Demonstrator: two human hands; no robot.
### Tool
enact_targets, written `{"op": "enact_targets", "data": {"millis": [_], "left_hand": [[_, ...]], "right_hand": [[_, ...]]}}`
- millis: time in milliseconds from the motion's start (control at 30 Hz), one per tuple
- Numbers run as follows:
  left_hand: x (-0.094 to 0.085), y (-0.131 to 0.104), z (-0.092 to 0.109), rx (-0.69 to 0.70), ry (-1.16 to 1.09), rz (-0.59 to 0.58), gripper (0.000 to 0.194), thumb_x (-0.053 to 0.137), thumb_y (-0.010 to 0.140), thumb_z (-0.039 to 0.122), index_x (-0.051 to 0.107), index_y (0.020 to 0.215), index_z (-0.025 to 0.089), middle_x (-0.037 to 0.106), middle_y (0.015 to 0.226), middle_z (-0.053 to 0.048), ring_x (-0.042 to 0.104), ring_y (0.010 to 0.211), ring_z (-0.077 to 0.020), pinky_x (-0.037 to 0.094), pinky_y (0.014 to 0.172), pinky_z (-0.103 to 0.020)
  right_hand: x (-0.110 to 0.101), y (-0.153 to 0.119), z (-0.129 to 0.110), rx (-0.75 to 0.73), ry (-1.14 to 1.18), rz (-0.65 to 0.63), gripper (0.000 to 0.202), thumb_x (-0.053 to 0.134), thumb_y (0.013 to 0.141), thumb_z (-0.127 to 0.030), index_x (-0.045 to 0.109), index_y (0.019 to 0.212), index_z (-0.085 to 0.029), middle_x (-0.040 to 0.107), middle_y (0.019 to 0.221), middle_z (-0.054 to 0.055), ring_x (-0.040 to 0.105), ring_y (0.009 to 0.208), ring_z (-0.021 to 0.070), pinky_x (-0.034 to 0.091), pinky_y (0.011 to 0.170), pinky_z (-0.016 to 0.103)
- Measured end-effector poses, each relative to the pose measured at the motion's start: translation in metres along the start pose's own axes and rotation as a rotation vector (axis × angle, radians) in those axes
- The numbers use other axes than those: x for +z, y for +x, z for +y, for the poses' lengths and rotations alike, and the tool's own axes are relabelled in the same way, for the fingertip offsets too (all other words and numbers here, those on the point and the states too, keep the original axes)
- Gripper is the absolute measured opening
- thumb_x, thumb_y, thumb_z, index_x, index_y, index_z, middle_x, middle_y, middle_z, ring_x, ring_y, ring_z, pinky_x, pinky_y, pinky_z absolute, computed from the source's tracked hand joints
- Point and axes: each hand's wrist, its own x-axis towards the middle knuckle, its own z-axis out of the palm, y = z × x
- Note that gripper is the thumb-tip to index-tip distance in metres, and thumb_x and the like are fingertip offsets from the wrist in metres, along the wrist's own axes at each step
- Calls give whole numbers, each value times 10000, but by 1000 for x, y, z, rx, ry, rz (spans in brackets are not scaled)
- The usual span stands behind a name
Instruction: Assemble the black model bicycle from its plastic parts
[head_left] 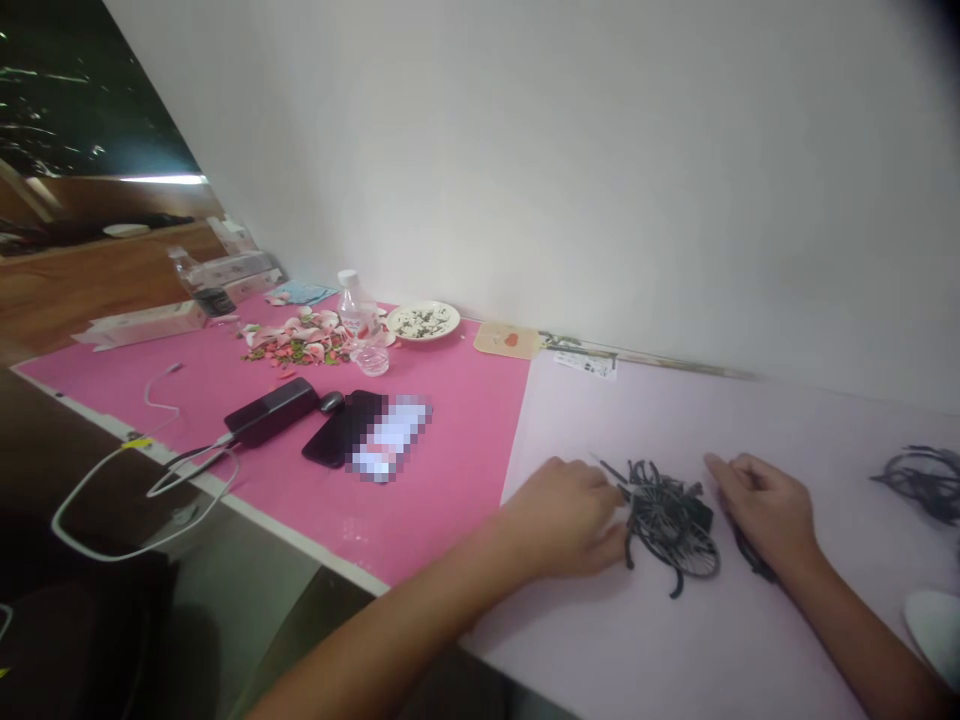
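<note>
A tangle of dark, thin-spoked wheel-like parts [671,525] lies on the pale section of the table. My left hand [574,515] is at its left edge, fingers bent and touching the parts; what they may pinch is too small to tell. Just right of the pile, my right hand [765,500] rests with its fingers curled together. A dark, thin piece [754,560] shows under that hand, partly hidden by it. Whether the right fingers grip it cannot be made out.
More dark parts [922,482] lie at the far right, above a white rounded object [934,625]. On the pink table section [465,480] are phones [337,440], a black power bank [271,412] with a cable, a bottle [356,310], pink-green pieces [304,338] and a plate [424,321].
</note>
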Motion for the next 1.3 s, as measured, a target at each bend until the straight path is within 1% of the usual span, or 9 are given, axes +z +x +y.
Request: {"op": "enact_targets", "data": {"millis": [67, 133, 267, 467, 767, 967, 1100, 1200, 1300], "left_hand": [[18, 26, 5, 105, 59, -18, 399, 604, 945, 435, 690, 1218, 156, 679, 1284, -185, 653, 1175, -314, 531, 959, -459], [33, 45, 9, 194, 152, 0, 571, 622, 931, 525, 625, 1355, 142, 537, 1510, -197, 497, 1401, -369, 452, 1103, -513], [54, 62, 11, 256, 209, -67, 849, 636, 860, 716, 505, 1520, 198, 320, 1692, -156, 235, 1561, -451, 261, 1218, -648], [72, 58, 4, 226, 41, -147, 870, 629, 856, 732, 473, 1556, 239, 318, 1706, -140, 283, 1556, -436, 259, 1229, -646], [78, 57, -17, 39, -112, -77, 783, 690, 858, 597, 497, 1540, 266, 396, 1662, -145, 278, 1571, -429, 234, 1257, -653], [75, 58, -25, -21, -206, -12, 795, 735, 846, 524, 465, 1547, 266, 414, 1641, -155, 323, 1554, -402, 270, 1262, -617], [73, 58, -27, -27, -358, 65, 908, 772, 835, 489, 344, 1602, 257, 336, 1671, -171, 349, 1540, -373, 330, 1258, -554], [72, 59, -30, 0, -456, 116, 833, 732, 889, 439, 334, 1594, 245, 353, 1641, -174, 351, 1534, -355, 337, 1260, -526], [71, 59, -34, 8, -534, 162, 704, 664, 950, 441, 378, 1563, 247, 402, 1595, -165, 389, 1498, -345, 349, 1246, -525]], "right_hand": [[1, 1, 5, -63, 73, -18, 481, 651, 854, -531, 328, 624, -259, 372, 555, -25, 392, 565, 163, 369, 582, 313], [2, 2, 10, -92, 125, -12, 502, 659, 860, -532, 318, 614, -258, 334, 551, -42, 363, 553, 149, 341, 565, 302], [4, 3, 14, -147, 153, 3, 503, 643, 882, -508, 313, 601, -253, 306, 563, -56, 323, 566, 137, 311, 563, 286], [5, 3, 16, -204, 188, 8, 507, 642, 892, -489, 297, 601, -258, 284, 584, -59, 313, 575, 140, 300, 563, 283], [8, 0, 18, -224, 227, 21, 486, 636, 897, -437, 295, 608, -249, 260, 594, -64, 298, 572, 124, 284, 565, 281], [11, 1, 19, -196, 287, -39, 413, 654, 897, -465, 423, 640, -238, 419, 634, -48, 455, 621, 145, 410, 644, 293], [13, 3, 18, -237, 349, -124, 260, 652, 920, -498, 652, 878, -241, 698, 974, 29, 651, 972, 230, 503, 948, 384], [12, -1, 15, -281, 401, -272, 317, 637, 951, -515, 678, 1166, -286, 691, 1292, 49, 632, 1225, 257, 467, 1109, 449], [11, -9, 12, -314, 378, -388, 483, 699, 915, -542, 613, 1340, -329, 616, 1460, 53, 556, 1382, 277, 413, 1198, 490]]}}
